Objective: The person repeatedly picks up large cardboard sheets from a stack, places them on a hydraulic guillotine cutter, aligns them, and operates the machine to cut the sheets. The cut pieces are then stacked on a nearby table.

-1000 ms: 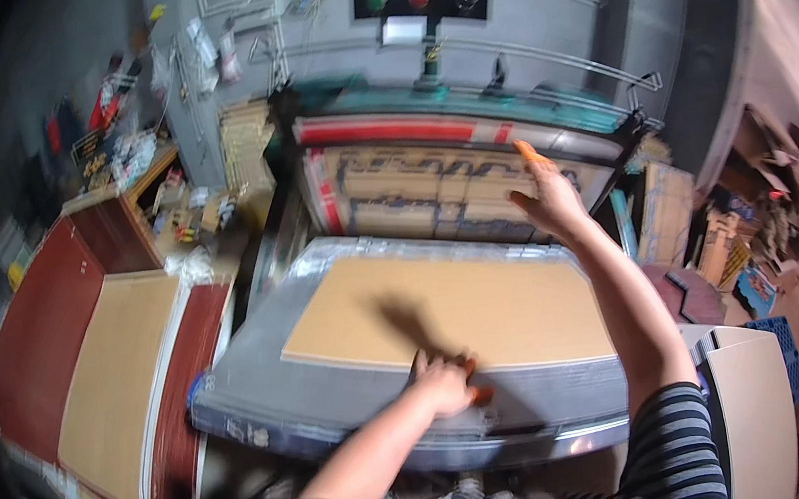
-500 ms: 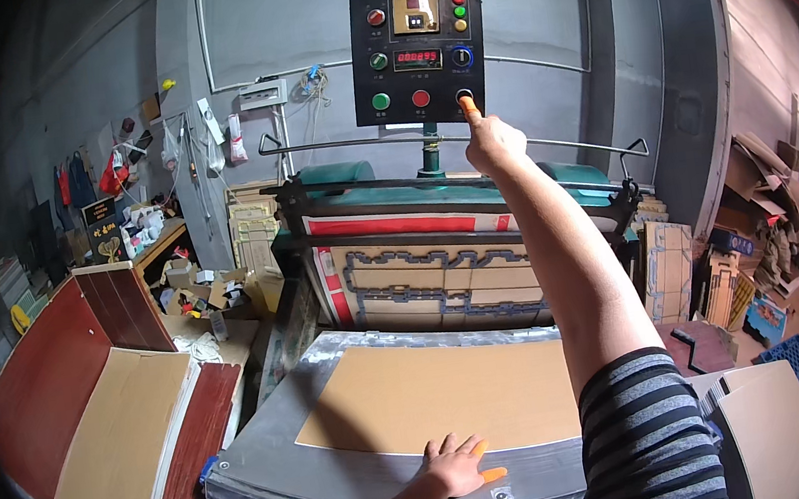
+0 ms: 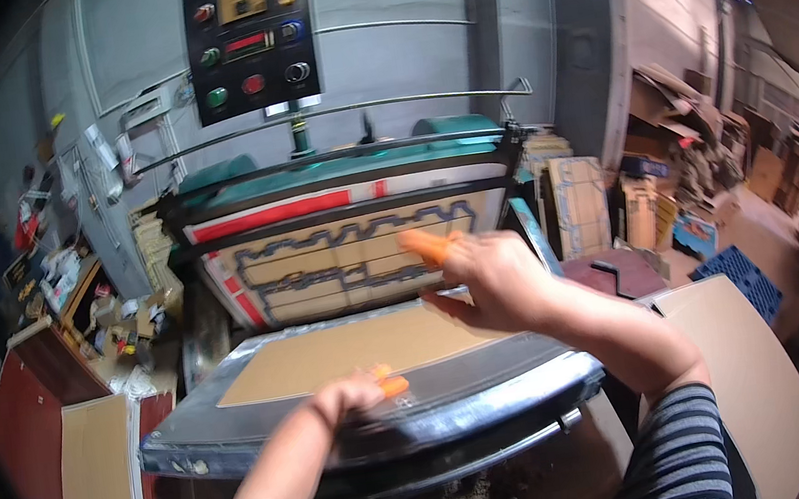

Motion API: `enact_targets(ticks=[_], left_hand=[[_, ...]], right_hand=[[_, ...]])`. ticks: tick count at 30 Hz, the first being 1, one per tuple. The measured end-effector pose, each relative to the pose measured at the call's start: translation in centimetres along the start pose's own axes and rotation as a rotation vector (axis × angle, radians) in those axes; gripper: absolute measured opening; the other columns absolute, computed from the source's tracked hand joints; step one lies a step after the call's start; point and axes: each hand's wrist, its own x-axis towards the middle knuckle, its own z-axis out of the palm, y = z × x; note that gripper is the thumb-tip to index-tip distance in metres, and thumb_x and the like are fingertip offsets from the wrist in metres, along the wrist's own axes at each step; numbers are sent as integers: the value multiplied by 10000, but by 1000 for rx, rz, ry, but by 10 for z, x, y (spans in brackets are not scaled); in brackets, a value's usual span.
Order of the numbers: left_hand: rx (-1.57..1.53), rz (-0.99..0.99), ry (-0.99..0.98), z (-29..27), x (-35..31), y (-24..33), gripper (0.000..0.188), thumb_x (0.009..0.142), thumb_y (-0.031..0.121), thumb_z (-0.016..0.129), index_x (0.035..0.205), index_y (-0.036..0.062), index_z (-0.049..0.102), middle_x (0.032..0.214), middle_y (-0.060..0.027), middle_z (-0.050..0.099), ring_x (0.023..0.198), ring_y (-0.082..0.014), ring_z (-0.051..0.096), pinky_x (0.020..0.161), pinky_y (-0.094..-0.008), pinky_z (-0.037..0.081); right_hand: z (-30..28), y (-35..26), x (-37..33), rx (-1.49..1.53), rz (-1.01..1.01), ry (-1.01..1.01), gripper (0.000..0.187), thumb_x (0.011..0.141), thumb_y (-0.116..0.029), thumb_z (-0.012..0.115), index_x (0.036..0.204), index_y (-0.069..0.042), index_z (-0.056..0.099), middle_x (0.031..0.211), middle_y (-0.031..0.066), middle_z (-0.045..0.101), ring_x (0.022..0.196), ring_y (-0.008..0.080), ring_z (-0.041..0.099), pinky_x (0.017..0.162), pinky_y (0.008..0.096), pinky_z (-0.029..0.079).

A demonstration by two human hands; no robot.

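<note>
The brown sheet [image 3: 322,352], long from left to right, lies just beyond the nearer left hand [image 3: 356,391], grip too blurred to tell; the raised right hand [image 3: 499,279] has its grip wide.

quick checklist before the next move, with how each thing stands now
1. Sheet on bed: ok, the tan sheet lies on the grey bed.
2. Press open: ok, the die board is tilted up from the bed.
3. Left hand clear of bed: not ok, the left hand is at the sheet's near edge.
4. Right hand off buttons: ok, the right hand is away from the control panel.
5. Sheet's far right corner: cannot tell, hidden behind the right hand.
</note>
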Motion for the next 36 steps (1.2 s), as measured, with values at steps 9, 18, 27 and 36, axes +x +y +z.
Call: enact_targets(ticks=[9, 18, 27, 36], left_hand=[[237, 242, 1437, -184, -16, 20, 475, 829, 296, 675, 1215, 34, 585, 1284, -177, 555, 1266, -363, 441, 1067, -450, 324], [112, 807, 1108, -15, -42, 111, 235, 719, 168, 767, 922, 68, 702, 1010, -92, 686, 1027, -288, 625, 910, -404, 479], [204, 675, 1361, -27, -130, 114, 223, 705, 114, 765, 906, 42, 700, 1005, -103, 684, 1003, -310, 633, 886, -423, 483], [207, 530, 1619, -51, -186, 117, 247, 710, 83, 776, 932, 4, 704, 1083, -91, 667, 1085, -298, 597, 930, -423, 456]], right_hand=[[-70, -42, -247, 177, 517, -90, 458, 795, -156, 731, 1221, -78, 582, 784, 95, 619, 650, 240, 637, 576, 317, 526], [26, -83, -426, 306, 1522, 14, 413, 787, -188, 745, 1147, -12, 647, 964, 195, 696, 871, 249, 698, 772, 329, 552], [43, -40, -348, 117, 1114, -162, 354, 801, -238, 712, 1121, -93, 662, 976, 154, 676, 851, 313, 667, 751, 381, 539], [58, -50, -328, 325, 956, 4, 303, 805, -73, 732, 1086, 11, 657, 890, 148, 668, 750, 183, 678, 660, 270, 530]])
